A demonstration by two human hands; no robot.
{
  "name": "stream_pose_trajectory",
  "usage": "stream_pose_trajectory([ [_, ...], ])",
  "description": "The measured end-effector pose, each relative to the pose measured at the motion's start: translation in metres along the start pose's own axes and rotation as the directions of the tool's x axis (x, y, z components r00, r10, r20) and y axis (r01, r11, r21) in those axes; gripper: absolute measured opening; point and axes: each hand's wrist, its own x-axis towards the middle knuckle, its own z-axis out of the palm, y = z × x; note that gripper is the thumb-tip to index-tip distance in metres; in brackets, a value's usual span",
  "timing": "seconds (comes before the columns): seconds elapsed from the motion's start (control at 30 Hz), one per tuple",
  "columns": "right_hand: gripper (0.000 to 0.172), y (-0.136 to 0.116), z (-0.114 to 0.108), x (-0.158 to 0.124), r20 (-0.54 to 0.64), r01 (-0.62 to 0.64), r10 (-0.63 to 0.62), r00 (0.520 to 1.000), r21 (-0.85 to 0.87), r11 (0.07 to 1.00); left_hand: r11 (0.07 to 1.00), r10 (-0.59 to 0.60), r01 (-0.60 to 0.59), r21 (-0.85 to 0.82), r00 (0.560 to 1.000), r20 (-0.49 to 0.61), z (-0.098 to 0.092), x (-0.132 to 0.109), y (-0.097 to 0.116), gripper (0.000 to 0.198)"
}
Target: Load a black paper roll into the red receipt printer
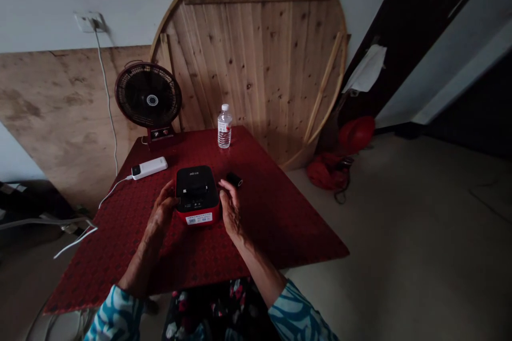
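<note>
A red box-shaped device (pixel 199 218) with a black top, a slot across it and a white label on its front stands on the red table, probably a small printer. My left hand (pixel 163 206) lies along its left side, with the thumb against the edge. On the opposite side, my right hand (pixel 231 206) is at the right edge with bent fingers, so the device sits between both hands. A short black cylinder (pixel 234 179) lies just beyond my right fingertips. The fingers of my left hand are partly hidden behind the device.
The red-covered table (pixel 276 224) also bears a white power bank (pixel 149 168) with a cable, a water bottle (pixel 224 128) and a dark red fan (pixel 149 97). A round wooden tabletop (pixel 256 53) leans on the wall. Red bags (pixel 326 171) lie on the floor at right.
</note>
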Motion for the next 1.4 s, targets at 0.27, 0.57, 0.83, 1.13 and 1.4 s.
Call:
stream_pose_trajectory([
  [0.27,0.040,0.002,-0.001,-0.002,0.013,-0.008,0.009,1.000,-0.046,0.999,0.994,0.085,-0.085,0.068,0.996,0.009,-0.002,-0.003,-0.004,0.070],
  [0.57,0.038,-0.001,0.001,-0.002,0.008,-0.031,0.031,0.999,-0.017,0.999,0.985,0.107,-0.107,0.138,0.994,0.007,-0.007,0.001,-0.010,0.067],
  [0.83,0.033,-0.002,0.003,-0.001,0.000,-0.032,0.032,0.999,-0.023,0.999,0.955,0.080,-0.080,0.287,0.997,0.010,-0.010,-0.005,0.010,0.059],
  [1.13,0.032,-0.008,0.002,-0.002,0.012,0.008,-0.007,1.000,-0.040,0.999,0.404,0.234,-0.362,0.840,0.929,0.288,0.019,0.045,0.049,0.028],
  [1.4,0.035,0.000,0.005,0.001,-0.002,0.024,-0.024,1.000,-0.027,0.999,0.424,0.079,-0.321,0.847,0.945,0.319,0.042,0.044,0.054,0.043],
])
